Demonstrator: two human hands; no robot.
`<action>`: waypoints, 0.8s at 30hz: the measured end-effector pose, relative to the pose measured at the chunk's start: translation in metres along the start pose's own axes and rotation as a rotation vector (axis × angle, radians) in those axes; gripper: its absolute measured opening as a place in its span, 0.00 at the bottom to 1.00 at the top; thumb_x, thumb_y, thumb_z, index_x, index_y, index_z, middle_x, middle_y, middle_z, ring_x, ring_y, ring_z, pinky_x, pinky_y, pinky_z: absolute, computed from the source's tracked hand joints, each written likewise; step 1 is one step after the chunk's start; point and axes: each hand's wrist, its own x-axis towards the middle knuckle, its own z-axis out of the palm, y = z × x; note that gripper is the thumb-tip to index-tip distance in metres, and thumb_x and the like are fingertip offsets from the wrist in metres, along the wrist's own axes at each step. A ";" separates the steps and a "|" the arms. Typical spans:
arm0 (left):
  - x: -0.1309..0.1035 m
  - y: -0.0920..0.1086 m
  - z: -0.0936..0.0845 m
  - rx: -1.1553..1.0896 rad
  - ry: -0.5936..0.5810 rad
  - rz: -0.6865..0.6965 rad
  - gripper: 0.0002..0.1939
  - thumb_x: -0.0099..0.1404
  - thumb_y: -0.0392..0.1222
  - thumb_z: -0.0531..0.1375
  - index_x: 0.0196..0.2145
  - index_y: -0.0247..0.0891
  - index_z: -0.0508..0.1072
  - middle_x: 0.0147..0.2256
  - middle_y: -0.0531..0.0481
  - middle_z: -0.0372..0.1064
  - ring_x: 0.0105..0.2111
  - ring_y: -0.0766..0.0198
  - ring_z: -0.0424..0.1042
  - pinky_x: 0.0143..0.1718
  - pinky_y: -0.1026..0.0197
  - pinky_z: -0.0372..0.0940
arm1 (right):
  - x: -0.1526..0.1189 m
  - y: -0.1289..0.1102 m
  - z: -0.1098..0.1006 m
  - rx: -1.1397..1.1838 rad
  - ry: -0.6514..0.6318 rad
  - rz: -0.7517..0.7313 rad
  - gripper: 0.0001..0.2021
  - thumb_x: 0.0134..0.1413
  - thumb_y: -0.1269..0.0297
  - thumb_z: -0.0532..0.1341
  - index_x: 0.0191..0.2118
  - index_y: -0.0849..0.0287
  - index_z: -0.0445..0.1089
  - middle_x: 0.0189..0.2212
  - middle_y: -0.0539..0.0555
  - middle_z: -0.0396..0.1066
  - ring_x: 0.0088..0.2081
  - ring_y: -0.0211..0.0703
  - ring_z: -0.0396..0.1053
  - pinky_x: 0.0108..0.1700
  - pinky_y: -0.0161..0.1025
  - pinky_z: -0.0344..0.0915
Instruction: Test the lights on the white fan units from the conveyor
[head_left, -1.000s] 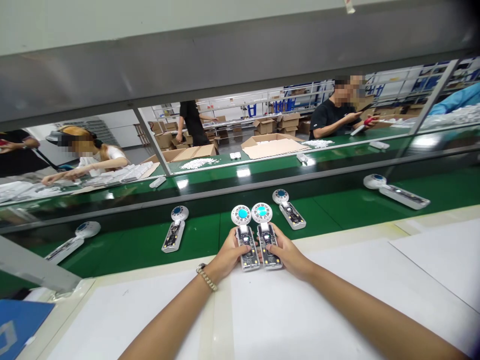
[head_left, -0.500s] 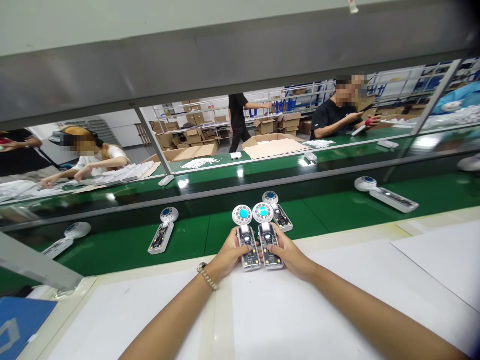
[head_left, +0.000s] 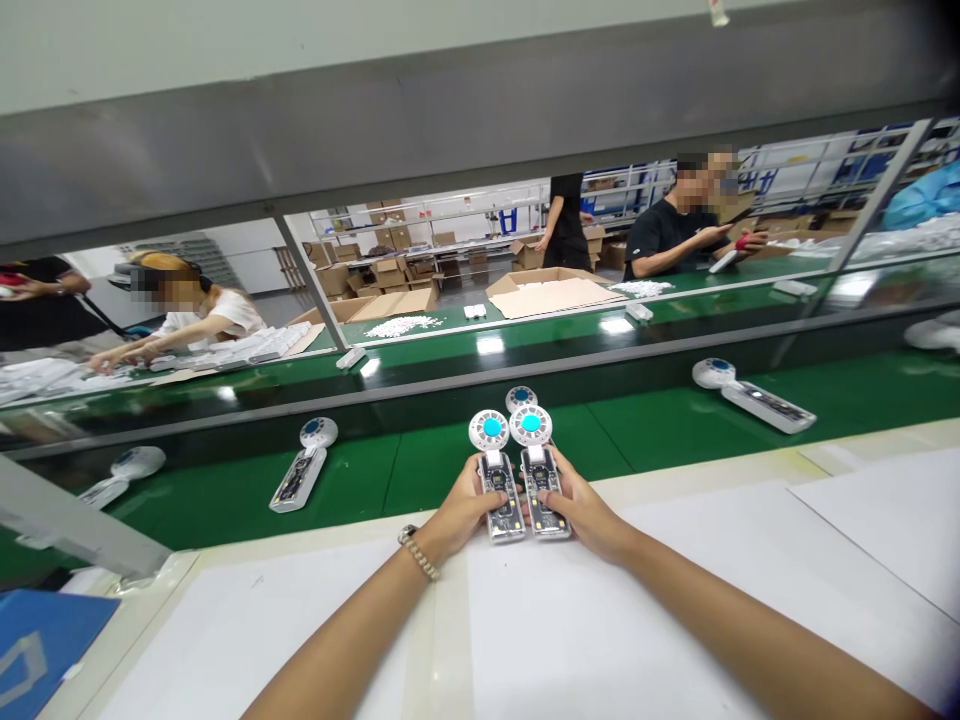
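Two small handheld fans stand side by side, upright and close together, above the near edge of the green belt. My left hand (head_left: 461,508) is closed around the left fan (head_left: 498,468), its thumb on the clear front. The right fan (head_left: 537,468) is gripped the same way by my right hand (head_left: 589,512), thumb pressed on the front. Circuit boards show through both clear bodies, and each round white head has a bright blue centre. Just behind them is another fan (head_left: 520,398) on the belt, its body mostly hidden.
More fans lie along the green belt (head_left: 427,450), including a left one (head_left: 301,470) and a right one (head_left: 765,400). White sheets (head_left: 600,620) cover the near table. A metal post (head_left: 75,530) and blue folder (head_left: 52,640) are at left. Co-workers sit across a second line.
The fans on the belt have shifted left, and the one behind my hands is now more hidden. Small white lights on the held fans' bodies no longer show. My grip stays the same.
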 end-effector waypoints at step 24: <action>0.016 0.013 -0.053 0.594 0.678 0.159 0.28 0.58 0.63 0.47 0.32 0.31 0.66 0.30 0.39 0.68 0.32 0.52 0.70 0.36 0.52 0.64 | 0.039 -0.029 -0.085 -0.504 0.605 0.053 0.21 0.44 0.47 0.59 0.39 0.59 0.67 0.33 0.57 0.72 0.36 0.51 0.69 0.38 0.43 0.65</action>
